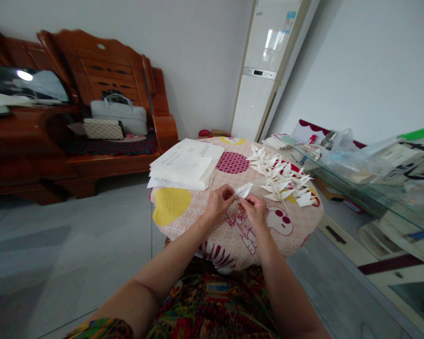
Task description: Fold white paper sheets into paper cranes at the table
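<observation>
1. Head view, centre of the frame: holding a small folded white paper (245,189) between both hands, above the patterned cloth (305,225). Pinching its lower left end with the fingertips of the left hand (218,202), and its lower edge with thumb and finger of the right hand (256,209).
2. Same view, right of centre: showing many pointed paper pieces (281,176), crowded together on the cloth, beyond and to the right of the right hand.
3. Same view, left of centre: showing a stack of printed sheets (182,162) on the cloth, near the left hand.
4. Probably in the middle of folding or creasing this one piece; too small and soft here to tell which crease.
5. Calling next, by this judgement, for a steady pinch on one side and a light, even press along the fold from the other.
</observation>
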